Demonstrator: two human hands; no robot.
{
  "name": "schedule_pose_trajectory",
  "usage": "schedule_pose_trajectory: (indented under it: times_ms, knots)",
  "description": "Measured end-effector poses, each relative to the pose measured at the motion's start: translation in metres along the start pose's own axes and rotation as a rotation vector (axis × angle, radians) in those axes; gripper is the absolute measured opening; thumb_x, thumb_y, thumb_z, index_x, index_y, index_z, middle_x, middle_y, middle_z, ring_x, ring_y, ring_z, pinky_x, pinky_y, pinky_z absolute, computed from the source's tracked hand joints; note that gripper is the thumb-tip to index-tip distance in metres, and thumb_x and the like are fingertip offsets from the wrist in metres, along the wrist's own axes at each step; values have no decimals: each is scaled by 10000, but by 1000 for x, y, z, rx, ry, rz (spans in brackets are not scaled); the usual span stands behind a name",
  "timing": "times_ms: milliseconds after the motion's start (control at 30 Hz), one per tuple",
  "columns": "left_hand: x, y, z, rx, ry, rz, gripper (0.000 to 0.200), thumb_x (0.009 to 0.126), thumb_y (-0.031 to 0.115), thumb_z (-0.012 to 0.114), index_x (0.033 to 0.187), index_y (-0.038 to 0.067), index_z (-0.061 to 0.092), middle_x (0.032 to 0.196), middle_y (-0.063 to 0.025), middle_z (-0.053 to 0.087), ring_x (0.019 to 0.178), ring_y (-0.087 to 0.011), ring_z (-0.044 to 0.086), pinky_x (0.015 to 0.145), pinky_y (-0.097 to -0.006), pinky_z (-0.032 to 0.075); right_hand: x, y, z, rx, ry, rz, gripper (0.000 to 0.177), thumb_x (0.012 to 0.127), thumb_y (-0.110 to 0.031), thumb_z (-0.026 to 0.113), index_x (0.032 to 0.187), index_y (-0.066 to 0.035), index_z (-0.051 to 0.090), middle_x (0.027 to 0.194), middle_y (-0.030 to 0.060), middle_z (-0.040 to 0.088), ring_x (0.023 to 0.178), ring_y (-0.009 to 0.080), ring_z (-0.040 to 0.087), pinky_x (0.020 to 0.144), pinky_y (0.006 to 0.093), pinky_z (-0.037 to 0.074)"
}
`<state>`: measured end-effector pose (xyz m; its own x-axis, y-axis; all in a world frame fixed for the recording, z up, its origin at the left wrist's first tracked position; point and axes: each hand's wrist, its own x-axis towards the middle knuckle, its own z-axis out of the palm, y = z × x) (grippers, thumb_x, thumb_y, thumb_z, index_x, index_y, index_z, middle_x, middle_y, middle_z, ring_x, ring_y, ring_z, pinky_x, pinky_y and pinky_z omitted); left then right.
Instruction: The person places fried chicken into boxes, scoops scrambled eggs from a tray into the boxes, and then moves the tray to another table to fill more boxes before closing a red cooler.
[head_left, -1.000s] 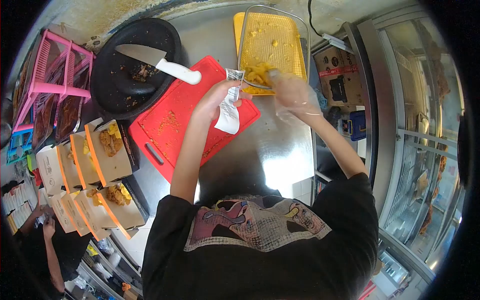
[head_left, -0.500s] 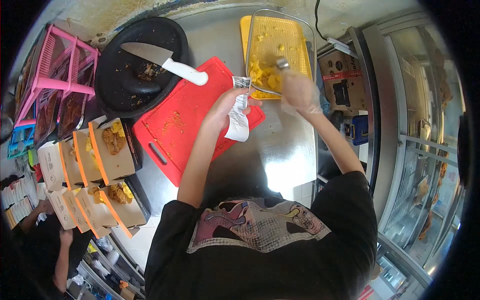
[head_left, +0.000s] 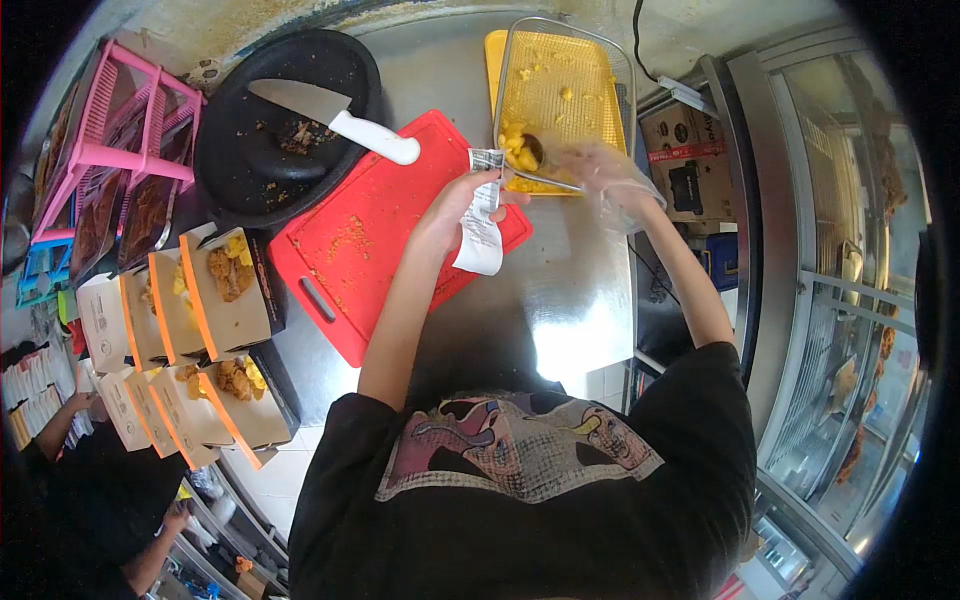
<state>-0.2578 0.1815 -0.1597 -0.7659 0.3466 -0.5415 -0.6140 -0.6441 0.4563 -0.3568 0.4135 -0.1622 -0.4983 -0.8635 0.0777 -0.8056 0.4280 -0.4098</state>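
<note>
My left hand (head_left: 448,215) pinches a long printed paper receipt (head_left: 480,235), which hangs over the edge of the red cutting board (head_left: 400,215). At the back, my right hand (head_left: 612,178) wears a clear plastic glove and is blurred by motion. It grips a metal spoon (head_left: 531,150), whose bowl is in the chunky yellow food (head_left: 515,140). That food lies in the near left corner of a wire basket (head_left: 570,90), which sits on a yellow tray (head_left: 494,50). The spoon's handle is mostly hidden by the blurred fingers.
A white-handled knife (head_left: 375,136) spans a black bowl (head_left: 215,170) and the board. Open food boxes (head_left: 245,310) with fried chicken stand at left beside a pink rack (head_left: 120,165). A glass display case (head_left: 830,330) is at right. Another person's arm (head_left: 155,555) shows lower left.
My right hand has brought the spoon down and left into the yellow food. My left hand stays nearly still with the receipt. The other person's arms have shifted.
</note>
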Motion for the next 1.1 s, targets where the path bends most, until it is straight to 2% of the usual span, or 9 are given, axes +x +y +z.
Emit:
schedule_pose_trajectory:
  times_ms: [100,167,300,367,500,567,667,1000,1100]
  knots:
    - [-1,0,-2,-16,-4,-12,265,856,219,454,1055,44,466,902,-252,593,452,-122,432,421,-215,362,1,-5,-17,-208,116,-205,269,817,-190,522,1049,-73,591,997,104,593,797,242,583,603,325,455]
    - [-4,2,-4,-12,-19,-39,283,857,221,451,1078,44,461,911,-250,593,453,-122,430,423,-214,363,7,-9,-26,761,-78,1026,267,817,-154,511,1045,-38,587,1062,78,580,774,220,578,686,288,446]
    - [-4,0,-5,3,-17,-22,296,858,223,443,1097,51,458,930,-239,592,453,-120,429,428,-216,365,0,21,-30,615,-123,787,274,820,-133,494,1041,7,574,1039,76,590,745,185,571,688,284,442]
    - [-5,-1,-1,10,12,-23,293,858,223,442,1097,55,458,932,-235,593,454,-120,430,429,-219,365,-2,47,-15,-325,52,35,280,806,-110,484,1034,31,563,963,120,606,757,201,579,634,311,458]
    - [-7,-4,4,7,29,-10,287,854,219,445,1097,67,460,927,-221,596,468,-116,433,433,-225,360,30,11,-8,313,105,527,280,766,-102,498,1012,6,573,874,158,611,781,276,586,637,353,471]
    - [-7,-6,6,-4,36,10,282,852,219,441,1091,71,467,921,-220,597,472,-116,433,434,-228,357,41,-18,-6,-278,12,320,271,701,-109,516,940,-35,619,754,152,615,703,285,613,601,358,496]
    - [-4,-8,0,-49,21,11,264,849,220,433,1067,78,482,913,-217,596,479,-117,437,435,-234,354,38,-64,-16,-423,-146,391,183,680,-103,513,813,-25,611,723,145,616,634,283,613,557,368,494]
    - [5,-13,-9,-11,-46,24,194,854,173,431,1014,72,478,958,-80,578,626,-175,552,442,-240,372,36,-63,-3,-350,-185,232,126,713,-96,511,774,-28,598,680,131,601,620,288,609,544,358,495]
    - [4,-12,-6,-59,-7,41,224,851,148,446,1060,68,454,970,-31,554,751,-224,591,439,-242,384,29,-38,1,-259,104,8,149,726,-83,506,826,-24,599,698,137,604,640,284,612,532,347,492]
